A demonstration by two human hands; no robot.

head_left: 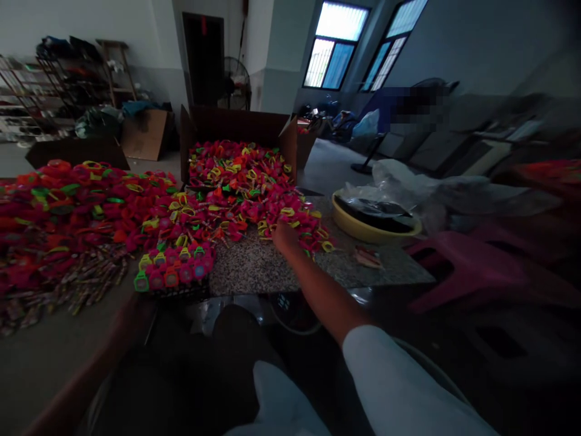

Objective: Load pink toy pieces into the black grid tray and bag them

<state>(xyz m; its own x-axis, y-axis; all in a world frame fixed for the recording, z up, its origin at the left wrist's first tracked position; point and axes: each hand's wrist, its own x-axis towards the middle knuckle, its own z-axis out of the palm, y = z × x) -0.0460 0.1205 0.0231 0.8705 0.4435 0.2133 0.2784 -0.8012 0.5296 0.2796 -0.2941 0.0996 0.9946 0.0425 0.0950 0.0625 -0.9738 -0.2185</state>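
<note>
Right hand (285, 237): reaching forward from 5 o'clock, touching the near edge of a loose pile; its fingers are too dim and blurred to tell how far open they are or whether they grip anything.
Loose toy watches (313, 227): bright pink, yellow, orange and green, heaped from 10 round to 2 o'clock of that hand.
Speckled worktop (247, 266): under the pile, bare at 7 o'clock of the right hand.
Watches in rows (171, 277): faces up, straps in mixed colours, on a black basket (181, 292) at about 8 o'clock.
Left hand (136, 313): in shadow, just beside the basket; open or closed, I cannot tell.
Cardboard box (287, 151): at 11 o'clock of the right hand, full of similar watches.
Large heap (68, 206): at 9 o'clock.
Yellow basin (351, 227): at 3 o'clock, plastic over it.
</note>
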